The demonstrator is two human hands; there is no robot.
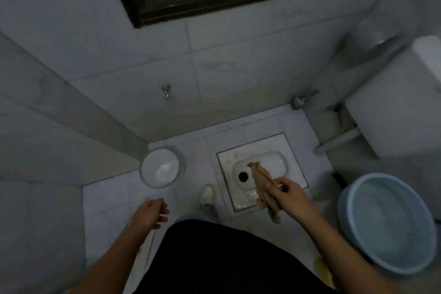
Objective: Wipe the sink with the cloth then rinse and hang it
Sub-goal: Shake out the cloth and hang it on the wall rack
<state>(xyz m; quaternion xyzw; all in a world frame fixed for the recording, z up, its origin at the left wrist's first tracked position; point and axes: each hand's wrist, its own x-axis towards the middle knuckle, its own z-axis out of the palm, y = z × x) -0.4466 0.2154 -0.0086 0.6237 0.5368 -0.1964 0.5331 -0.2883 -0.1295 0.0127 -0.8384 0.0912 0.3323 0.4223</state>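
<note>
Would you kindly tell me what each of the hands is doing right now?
Left hand: open, fingers loosely curled, holding nothing.
Right hand: gripping the cloth.

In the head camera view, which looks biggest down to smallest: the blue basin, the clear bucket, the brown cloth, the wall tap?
1. blue basin, though it seems nearer the camera, which may flatter it
2. clear bucket
3. brown cloth, hanging crumpled from the right hand
4. wall tap
</note>
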